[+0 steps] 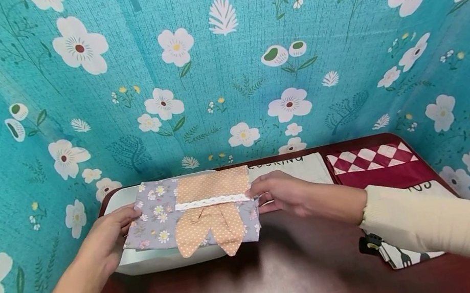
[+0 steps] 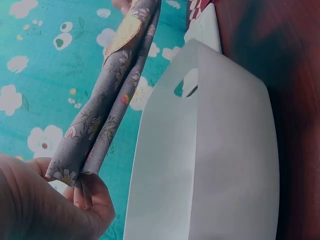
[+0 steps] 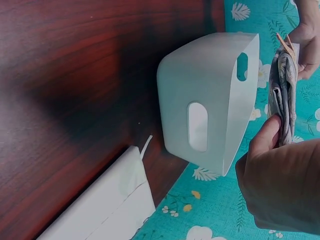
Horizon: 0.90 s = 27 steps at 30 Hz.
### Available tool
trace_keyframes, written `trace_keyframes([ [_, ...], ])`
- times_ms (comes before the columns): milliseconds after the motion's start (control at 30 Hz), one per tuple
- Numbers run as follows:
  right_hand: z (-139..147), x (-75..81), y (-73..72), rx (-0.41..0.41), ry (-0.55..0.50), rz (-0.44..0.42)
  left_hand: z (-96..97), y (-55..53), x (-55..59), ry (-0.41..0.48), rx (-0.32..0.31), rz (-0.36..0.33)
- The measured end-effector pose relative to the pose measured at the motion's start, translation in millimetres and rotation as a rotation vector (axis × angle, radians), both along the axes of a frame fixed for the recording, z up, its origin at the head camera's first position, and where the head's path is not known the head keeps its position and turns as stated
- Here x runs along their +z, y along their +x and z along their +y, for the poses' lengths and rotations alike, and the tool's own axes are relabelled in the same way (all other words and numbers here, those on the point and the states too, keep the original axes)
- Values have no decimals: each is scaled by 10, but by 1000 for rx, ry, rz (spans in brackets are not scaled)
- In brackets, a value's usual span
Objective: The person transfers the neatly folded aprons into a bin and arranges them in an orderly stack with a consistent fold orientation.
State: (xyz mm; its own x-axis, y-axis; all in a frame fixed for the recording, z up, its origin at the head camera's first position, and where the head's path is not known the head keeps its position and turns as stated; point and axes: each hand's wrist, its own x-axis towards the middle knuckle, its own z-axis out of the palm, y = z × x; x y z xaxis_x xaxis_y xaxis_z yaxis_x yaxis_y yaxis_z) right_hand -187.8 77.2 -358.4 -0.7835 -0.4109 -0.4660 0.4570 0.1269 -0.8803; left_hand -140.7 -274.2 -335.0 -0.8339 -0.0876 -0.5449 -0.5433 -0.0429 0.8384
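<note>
Left hand [image 1: 111,232] and right hand [image 1: 284,192]: fingers [image 1: 263,184] pinch folded floral cloth [image 1: 163,218] at left and right ends, likely so layers stay together, above open bin [image 1: 175,261].

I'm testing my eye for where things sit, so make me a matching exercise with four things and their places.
Things
1. Grey floral folded cloth with orange bow
2. Pale open-topped plastic bin
3. Dark red folded cloth with diamond band
4. Teal flower-printed fabric curtain

Places
A. Behind the glossy red-brown table
B. On the table's right side
C. Held by left hand and right hand
D. On the table's left side

Pairs: 1-C, 2-D, 3-B, 4-A
</note>
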Motion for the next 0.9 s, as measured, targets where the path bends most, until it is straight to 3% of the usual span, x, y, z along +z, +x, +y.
trace_keyframes([
  [233,-140,-1,-39,5,-22,3,-123,8,-38,55,21,-30],
  [533,-293,-16,-86,14,-17,19,-287,-14,-77,46,34,-33],
  [900,-526,-28,-201,22,4,29,-446,-59,-81,-38,88,-16],
])
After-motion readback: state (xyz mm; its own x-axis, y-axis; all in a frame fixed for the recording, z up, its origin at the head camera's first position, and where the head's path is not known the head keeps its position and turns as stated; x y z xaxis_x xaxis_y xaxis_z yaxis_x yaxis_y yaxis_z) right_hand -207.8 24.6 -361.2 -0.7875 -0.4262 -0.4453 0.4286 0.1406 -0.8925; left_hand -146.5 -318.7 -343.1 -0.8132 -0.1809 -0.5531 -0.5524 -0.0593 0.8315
